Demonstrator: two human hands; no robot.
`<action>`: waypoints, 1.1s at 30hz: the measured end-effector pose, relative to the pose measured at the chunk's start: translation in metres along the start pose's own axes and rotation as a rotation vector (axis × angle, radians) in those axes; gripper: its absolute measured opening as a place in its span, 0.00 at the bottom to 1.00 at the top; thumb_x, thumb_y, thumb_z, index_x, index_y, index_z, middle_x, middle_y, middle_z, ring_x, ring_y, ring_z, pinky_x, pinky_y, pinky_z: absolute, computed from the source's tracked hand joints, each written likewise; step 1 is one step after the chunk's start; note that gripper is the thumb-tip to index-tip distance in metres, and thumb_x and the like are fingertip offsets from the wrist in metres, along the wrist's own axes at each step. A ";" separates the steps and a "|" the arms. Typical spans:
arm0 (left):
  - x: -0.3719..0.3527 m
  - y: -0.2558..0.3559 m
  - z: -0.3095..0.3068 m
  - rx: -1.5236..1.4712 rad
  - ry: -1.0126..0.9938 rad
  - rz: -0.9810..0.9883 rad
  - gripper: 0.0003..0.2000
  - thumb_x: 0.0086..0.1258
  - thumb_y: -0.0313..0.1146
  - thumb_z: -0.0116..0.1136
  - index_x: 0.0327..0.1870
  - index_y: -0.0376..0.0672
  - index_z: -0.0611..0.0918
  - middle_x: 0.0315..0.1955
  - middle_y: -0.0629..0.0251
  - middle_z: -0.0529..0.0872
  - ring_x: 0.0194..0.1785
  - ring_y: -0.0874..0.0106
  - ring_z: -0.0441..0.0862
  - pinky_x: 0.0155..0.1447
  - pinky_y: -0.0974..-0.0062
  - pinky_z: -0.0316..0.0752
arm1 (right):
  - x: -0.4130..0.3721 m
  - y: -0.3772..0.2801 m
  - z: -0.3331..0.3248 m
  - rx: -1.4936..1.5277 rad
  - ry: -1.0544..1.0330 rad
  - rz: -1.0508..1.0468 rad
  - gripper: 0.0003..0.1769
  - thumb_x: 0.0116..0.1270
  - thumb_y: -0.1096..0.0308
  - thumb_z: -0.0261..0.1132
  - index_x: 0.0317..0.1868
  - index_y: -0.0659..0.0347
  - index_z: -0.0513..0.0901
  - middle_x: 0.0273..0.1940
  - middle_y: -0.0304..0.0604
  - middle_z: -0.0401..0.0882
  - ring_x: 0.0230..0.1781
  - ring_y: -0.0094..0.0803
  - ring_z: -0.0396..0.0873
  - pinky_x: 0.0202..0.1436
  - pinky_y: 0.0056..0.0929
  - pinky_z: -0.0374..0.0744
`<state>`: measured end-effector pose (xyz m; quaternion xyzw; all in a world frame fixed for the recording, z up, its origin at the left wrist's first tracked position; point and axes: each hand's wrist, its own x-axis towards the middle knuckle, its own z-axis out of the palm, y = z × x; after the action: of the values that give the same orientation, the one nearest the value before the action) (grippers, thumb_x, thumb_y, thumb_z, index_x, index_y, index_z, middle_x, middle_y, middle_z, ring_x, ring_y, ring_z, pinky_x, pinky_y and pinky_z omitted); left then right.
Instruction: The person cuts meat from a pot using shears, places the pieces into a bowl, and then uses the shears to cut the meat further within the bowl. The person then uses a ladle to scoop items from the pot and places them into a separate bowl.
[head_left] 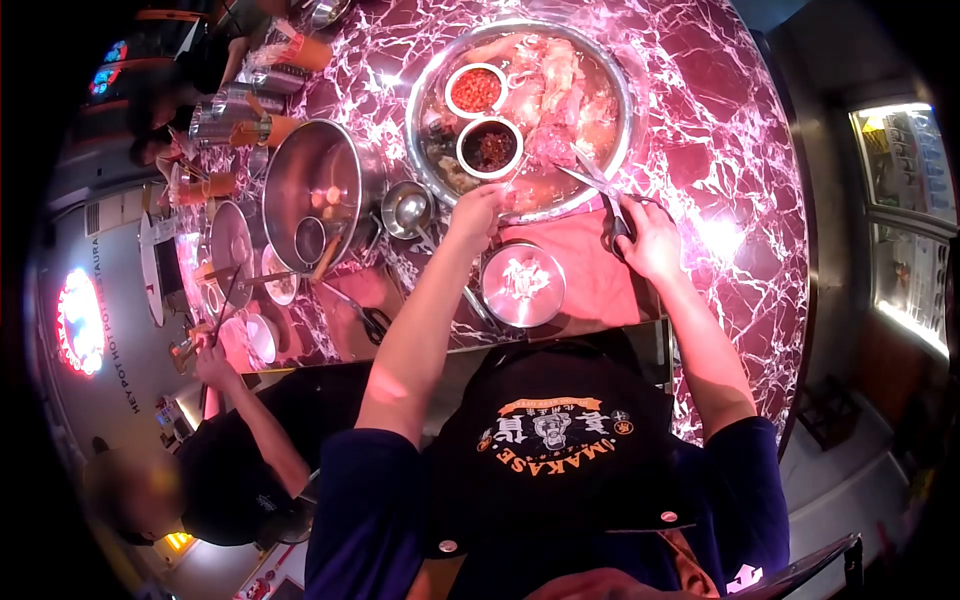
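My right hand [651, 238] grips the dark handles of a pair of scissors [598, 184], whose parted blades reach over the near right rim of a large round metal tray [618, 163]. Raw-looking meat [556, 95] lies in the tray. My left hand [478, 214] is at the near rim with its fingers drawn together; what they hold, if anything, I cannot make out. Two white-rimmed bowls sit in the tray, one with chopped red bits [476, 91], the other with dark sauce [490, 149]. A small metal bowl with pale pieces [523, 284] stands between my forearms.
A large metal pot [312, 190] and a ladle [408, 209] stand left of the tray. Another pair of scissors [374, 322] lies near the table's front edge. At the left, a co-worker's hand [214, 366] holds utensils over bowls. A reddish cloth or mat [600, 280] lies before me.
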<state>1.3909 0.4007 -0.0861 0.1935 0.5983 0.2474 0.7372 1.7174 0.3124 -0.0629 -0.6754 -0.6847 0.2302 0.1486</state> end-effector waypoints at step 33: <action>-0.015 -0.022 0.039 0.614 0.175 0.626 0.11 0.77 0.31 0.57 0.51 0.33 0.85 0.35 0.67 0.88 0.39 0.79 0.81 0.45 0.78 0.75 | 0.017 0.007 -0.006 0.060 -0.078 0.031 0.39 0.54 0.61 0.76 0.68 0.47 0.73 0.51 0.50 0.80 0.56 0.49 0.80 0.60 0.45 0.79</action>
<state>1.4299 0.3748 -0.0787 0.5535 0.6166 0.2850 0.4819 1.7255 0.3301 -0.0631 -0.6715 -0.6724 0.2790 0.1382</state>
